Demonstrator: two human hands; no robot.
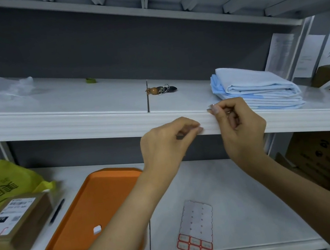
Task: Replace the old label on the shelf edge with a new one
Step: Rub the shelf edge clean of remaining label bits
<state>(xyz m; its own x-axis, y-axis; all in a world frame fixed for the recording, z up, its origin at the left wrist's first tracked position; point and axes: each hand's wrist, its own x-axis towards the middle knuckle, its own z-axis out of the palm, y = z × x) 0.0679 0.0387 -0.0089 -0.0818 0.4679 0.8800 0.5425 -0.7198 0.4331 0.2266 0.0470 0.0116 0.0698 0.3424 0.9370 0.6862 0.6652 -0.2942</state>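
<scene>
The white shelf edge [96, 121] runs across the middle of the view. My left hand [166, 145] is curled against its front face and pinches a small pale label [191, 130], mostly hidden under the fingertips. Just to the right, my right hand [242, 127] has thumb and forefinger pinched together at the edge's upper lip, and what they hold is too small to make out. On the lower shelf lies a label sheet [196, 225] with several red-bordered labels at its near end. A crumpled white scrap [97, 229] sits in the orange tray [109, 184].
Folded blue cloths [258, 89] and a key ring [161, 89] lie on the middle shelf behind my hands. On the lower shelf, left, are a cardboard parcel [15, 224], a pen [57, 211] and a yellow bag [4, 183]. Brown boxes [321, 158] stand at the right.
</scene>
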